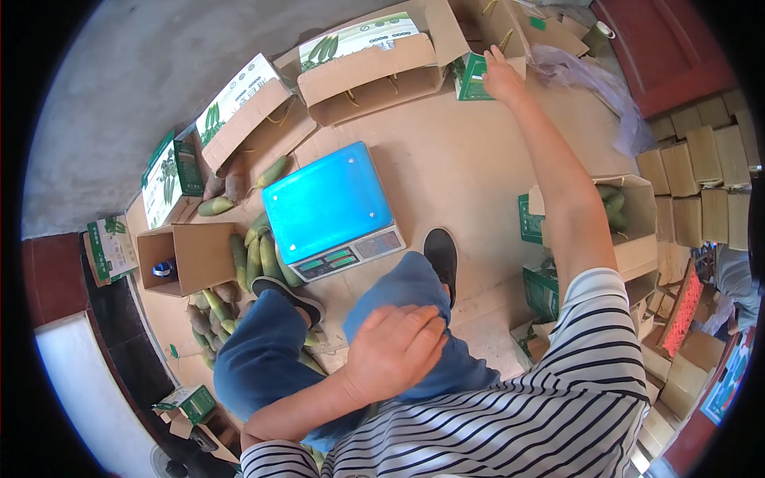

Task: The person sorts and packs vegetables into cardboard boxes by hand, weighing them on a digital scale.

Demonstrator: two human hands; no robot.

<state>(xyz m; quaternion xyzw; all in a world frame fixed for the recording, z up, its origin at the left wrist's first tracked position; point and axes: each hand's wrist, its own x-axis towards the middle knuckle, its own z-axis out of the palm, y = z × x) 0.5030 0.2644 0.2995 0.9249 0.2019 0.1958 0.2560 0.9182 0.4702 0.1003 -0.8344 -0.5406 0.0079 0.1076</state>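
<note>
Reaching far forward, the right hand (502, 76) lay with fingers extended on the flap of a green-printed carton (476, 77), touching it rather than clearly gripping; whether the fingers curled around the edge could not be told. The carton stood at the far side of the cardboard-covered floor (462, 159), beside larger open boxes (370, 68). The left hand (394, 350) rested open, palm down, on the knee. A blue scale (328, 205) sat between the feet, with green vegetables (259, 251) just beside it.
</note>
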